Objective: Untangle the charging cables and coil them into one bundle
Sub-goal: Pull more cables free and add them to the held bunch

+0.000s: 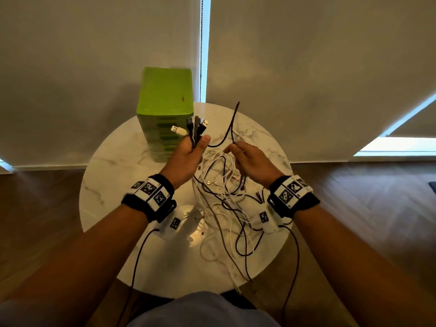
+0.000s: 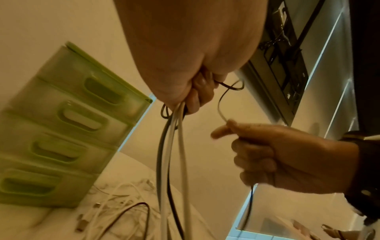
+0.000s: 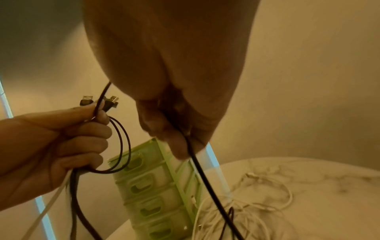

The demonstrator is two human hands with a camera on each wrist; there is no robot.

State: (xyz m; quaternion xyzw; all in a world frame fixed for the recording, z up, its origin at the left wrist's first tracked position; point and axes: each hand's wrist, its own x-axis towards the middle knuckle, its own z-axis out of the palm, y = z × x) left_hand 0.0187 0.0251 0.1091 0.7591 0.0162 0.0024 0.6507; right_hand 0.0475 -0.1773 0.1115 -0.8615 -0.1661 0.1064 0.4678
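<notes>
My left hand (image 1: pixel 188 153) is raised above the round marble table (image 1: pixel 111 175) and grips several black and white charging cables just below their USB plugs (image 1: pixel 197 125), which fan out upward. From the left wrist view the held cables (image 2: pixel 172 146) hang down toward the table. My right hand (image 1: pixel 245 159) pinches a single black cable (image 1: pixel 230 128) that arcs up between the hands; the right wrist view shows this black cable (image 3: pixel 203 175) running down from its fingers. A tangle of white and black cables (image 1: pixel 224 204) lies on the table beneath both hands.
A green plastic drawer unit (image 1: pixel 165 107) stands at the table's back left, close to the left hand. Beige roller blinds (image 1: pixel 306 67) hang behind. Some cables (image 1: pixel 243 272) trail over the near table edge. Wooden floor (image 1: pixel 365 197) surrounds the table.
</notes>
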